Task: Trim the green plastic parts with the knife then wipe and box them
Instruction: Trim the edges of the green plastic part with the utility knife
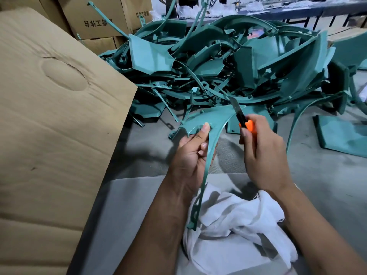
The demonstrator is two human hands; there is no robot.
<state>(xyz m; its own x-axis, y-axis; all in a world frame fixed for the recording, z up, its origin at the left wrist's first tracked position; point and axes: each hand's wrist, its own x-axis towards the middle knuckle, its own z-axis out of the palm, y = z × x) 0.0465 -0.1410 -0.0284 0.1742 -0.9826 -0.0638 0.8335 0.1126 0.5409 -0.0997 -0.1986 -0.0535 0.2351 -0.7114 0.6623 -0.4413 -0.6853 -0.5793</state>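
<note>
Nearest the camera, a crumpled white cloth (236, 221) lay on a pale grey surface (127, 211), under both forearms. The lower tip of the held green part (210, 135) hung just over the cloth's left edge. Left hand (190, 153) gripped this curved part at mid-length, thumb pressed on its broad upper face, fingers curled round its narrow strip. Right hand (264, 151) was closed round the orange handle of the knife (241, 116); blade extended, tip at the part's upper right edge. Hands stood close together, apart by the width of the strip. To the left, a large cardboard flap (53, 116) bounded the work area; its right edge ran diagonally near the left forearm. Bare grey floor (317, 175) lay open to the right of the right hand. Beyond, a tangled pile of green parts (228, 62) spread across the floor, touching the flap's far corner. Farthest, stacked cartons (97, 18) with printed characters.
</note>
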